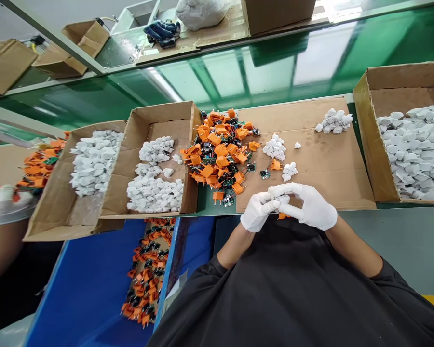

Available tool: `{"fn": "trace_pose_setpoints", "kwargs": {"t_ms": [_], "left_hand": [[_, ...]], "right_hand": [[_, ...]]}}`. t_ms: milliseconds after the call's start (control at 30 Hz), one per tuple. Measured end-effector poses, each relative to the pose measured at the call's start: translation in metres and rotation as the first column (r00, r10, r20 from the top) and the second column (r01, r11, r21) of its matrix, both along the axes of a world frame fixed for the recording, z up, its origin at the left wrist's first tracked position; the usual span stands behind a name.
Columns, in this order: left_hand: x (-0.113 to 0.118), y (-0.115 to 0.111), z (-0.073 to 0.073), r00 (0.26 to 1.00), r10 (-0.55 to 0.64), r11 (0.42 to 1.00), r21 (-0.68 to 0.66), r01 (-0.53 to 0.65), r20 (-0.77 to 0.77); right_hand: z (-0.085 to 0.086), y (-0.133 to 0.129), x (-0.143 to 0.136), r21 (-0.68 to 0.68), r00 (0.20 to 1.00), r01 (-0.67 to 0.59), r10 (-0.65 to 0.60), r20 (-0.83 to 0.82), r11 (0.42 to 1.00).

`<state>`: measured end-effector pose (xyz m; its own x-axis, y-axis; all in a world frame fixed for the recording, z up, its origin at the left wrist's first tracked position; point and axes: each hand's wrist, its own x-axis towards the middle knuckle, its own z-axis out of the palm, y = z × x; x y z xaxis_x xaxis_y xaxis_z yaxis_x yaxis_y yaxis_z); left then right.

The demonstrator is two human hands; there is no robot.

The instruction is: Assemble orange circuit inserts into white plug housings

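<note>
Both my hands wear white gloves and meet at the front edge of the cardboard sheet. My left hand pinches a small white lump, and my right hand has its thumb and fingertips closed on the same lump. Just under the fingers shows a bit of an orange plug, mostly hidden. Beyond my hands lie a small heap of white lumps, a larger heap and a single lump. Beside them is an orange plug wired to a small circuit board.
A big pile of orange plugs with circuit boards lies left of my hands. Cardboard boxes of white lumps stand left and right. More plugs fill a blue bin below. At far left is another person's gloved hand.
</note>
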<state>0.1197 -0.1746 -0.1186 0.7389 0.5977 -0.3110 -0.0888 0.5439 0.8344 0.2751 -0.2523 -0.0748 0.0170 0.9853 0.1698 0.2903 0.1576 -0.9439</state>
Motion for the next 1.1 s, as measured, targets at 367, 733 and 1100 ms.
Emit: {"fn": "trace_pose_setpoints", "kwargs": {"t_ms": [367,733,1100], "left_hand": [[-0.002,0.004,0.008,0.999,0.000,0.996,0.089,-0.004,0.047],[-0.001,-0.003,0.010,0.995,0.001,0.998,-0.067,0.006,0.100],[0.011,0.004,0.018,0.991,0.098,0.974,-0.214,-0.077,0.092]], "right_hand": [[0.000,0.009,-0.006,0.176,0.998,-0.013,0.002,0.063,0.984],[-0.002,0.008,-0.006,0.118,0.978,0.008,0.017,-0.208,0.993],[-0.008,0.005,-0.001,0.130,0.954,0.284,-0.268,-0.131,0.950]]}}
